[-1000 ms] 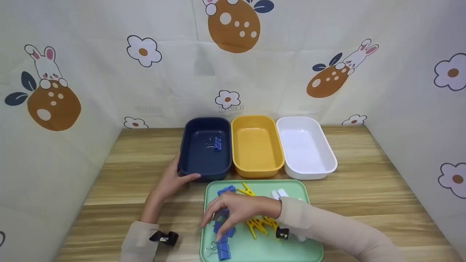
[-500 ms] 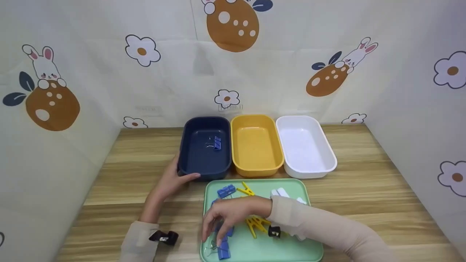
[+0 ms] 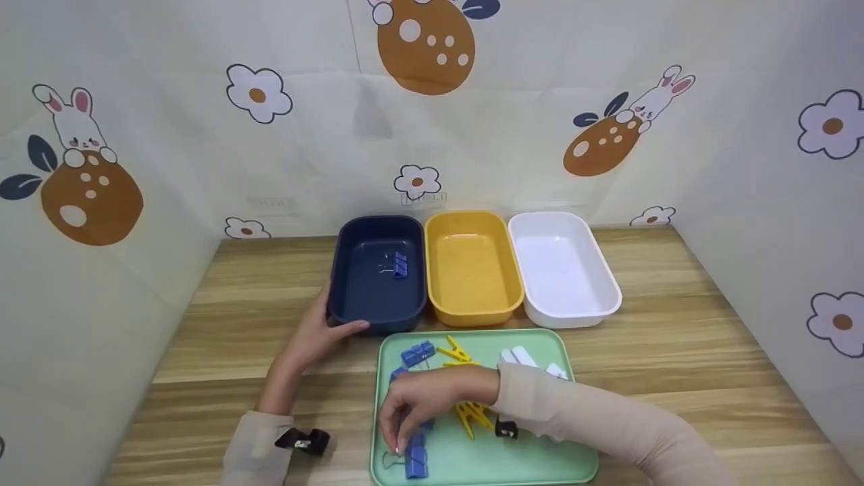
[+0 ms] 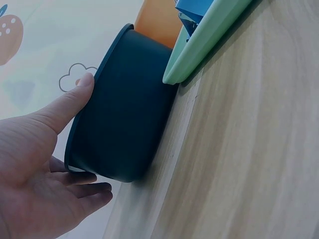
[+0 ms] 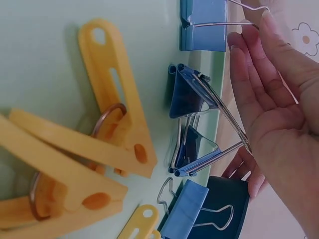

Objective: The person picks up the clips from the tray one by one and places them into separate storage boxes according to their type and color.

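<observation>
My left hand (image 3: pixel 318 335) rests at the near-left corner of a navy bin (image 3: pixel 374 300). In the left wrist view its thumb lies on the rim (image 4: pixel 94 99), with the fingers loosely extended at the outside. Over a green tray (image 3: pixel 503 462), my right hand (image 3: pixel 432 397) pinches the wire handle of the nearest blue binder clip (image 3: pixel 416 459) between thumb and fingertips. That clip (image 5: pixel 207 27) still lies on the tray. More blue binder clips (image 3: pixel 418 353) line the tray's left side, partly hidden by the hand. Another binder clip (image 3: pixel 400 265) is inside the navy bin.
Yellow clothespins (image 3: pixel 472 415) lie in the tray's middle, and white pieces (image 3: pixel 520 358) lie at its right, partly behind the sleeve. A yellow bin (image 3: pixel 476 280) and a white bin (image 3: pixel 563 273) stand right of the navy one. Patterned cloth (image 3: pixel 324 155) encloses the table.
My right hand has come down toward the near end of the tray, and its thumb and fingers have closed on the nearest binder clip's handle. The left hand stays at the navy bin.
</observation>
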Available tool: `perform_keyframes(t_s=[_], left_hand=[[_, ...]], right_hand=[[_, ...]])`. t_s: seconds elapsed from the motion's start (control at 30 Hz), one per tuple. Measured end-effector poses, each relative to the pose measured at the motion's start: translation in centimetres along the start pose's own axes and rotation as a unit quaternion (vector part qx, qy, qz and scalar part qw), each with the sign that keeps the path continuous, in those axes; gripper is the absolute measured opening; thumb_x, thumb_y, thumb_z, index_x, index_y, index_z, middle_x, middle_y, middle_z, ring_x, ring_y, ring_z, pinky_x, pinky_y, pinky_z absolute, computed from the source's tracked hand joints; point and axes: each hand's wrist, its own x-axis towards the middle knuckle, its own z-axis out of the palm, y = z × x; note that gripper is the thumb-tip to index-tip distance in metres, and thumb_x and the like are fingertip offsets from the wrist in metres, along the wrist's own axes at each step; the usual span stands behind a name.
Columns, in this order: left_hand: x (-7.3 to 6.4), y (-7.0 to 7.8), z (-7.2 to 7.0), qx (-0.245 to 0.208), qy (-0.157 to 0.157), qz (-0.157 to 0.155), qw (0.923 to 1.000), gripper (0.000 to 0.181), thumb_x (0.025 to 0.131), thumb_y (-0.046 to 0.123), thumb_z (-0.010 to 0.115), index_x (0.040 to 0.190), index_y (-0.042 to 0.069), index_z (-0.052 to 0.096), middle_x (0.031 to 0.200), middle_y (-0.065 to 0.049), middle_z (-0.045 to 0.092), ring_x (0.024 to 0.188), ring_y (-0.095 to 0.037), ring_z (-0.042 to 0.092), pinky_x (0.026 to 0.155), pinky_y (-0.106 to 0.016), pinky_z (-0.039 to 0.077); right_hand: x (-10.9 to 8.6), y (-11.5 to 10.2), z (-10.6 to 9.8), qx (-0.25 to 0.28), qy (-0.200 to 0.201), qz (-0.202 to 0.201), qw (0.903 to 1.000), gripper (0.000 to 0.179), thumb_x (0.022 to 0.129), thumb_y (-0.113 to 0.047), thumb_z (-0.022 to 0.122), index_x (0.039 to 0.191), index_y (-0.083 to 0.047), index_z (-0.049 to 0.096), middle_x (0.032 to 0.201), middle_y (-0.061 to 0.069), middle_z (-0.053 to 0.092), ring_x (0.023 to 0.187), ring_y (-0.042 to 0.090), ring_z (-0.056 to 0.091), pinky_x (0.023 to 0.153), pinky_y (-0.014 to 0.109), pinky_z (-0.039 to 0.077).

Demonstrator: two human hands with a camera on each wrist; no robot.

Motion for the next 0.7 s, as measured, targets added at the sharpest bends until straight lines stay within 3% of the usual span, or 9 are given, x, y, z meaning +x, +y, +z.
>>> perform_keyframes(t_s=[0.3, 0.53, 0.7], left_hand=[[0.2, 0.1, 0.0, -0.002, -0.002, 0.009, 1.0, 0.105, 0.088, 0.007, 0.085, 0.168, 0.003, 0.018, 0.169, -0.027, 0.03, 0.156, -0.041, 0.03, 0.129, -0.055, 0.02], [0.0, 0.0, 0.1, -0.022, 0.006, 0.038, 0.999, 0.105, 0.087, 0.006, 0.086, 0.168, 0.001, 0.019, 0.168, -0.027, 0.032, 0.153, -0.042, 0.034, 0.128, -0.054, 0.022], [0.0, 0.1, 0.1, -0.008, 0.007, 0.039, 0.9992, 0.104, 0.088, 0.005, 0.085, 0.167, -0.001, 0.019, 0.169, -0.028, 0.029, 0.155, -0.043, 0.03, 0.129, -0.055, 0.019]], right_hand=[[-0.4, -0.6, -0.5, 0.013, 0.014, 0.013, 0.9997, 0.014, 0.101, 0.001, 0.067, 0.109, 0.01, 0.074, 0.105, 0.025, 0.076, 0.08, -0.007, 0.06, 0.084, 0.012, 0.054], [-0.6, -0.8, -1.0, -0.006, 0.029, -0.007, 0.9995, 0.013, 0.099, -0.001, 0.069, 0.106, 0.009, 0.074, 0.102, 0.025, 0.076, 0.081, -0.009, 0.059, 0.082, 0.01, 0.052], [-0.8, -1.1, -1.4, 0.016, 0.041, -0.006, 0.999, 0.013, 0.1, 0.001, 0.067, 0.106, 0.011, 0.072, 0.102, 0.027, 0.075, 0.081, -0.006, 0.06, 0.082, 0.011, 0.053]])
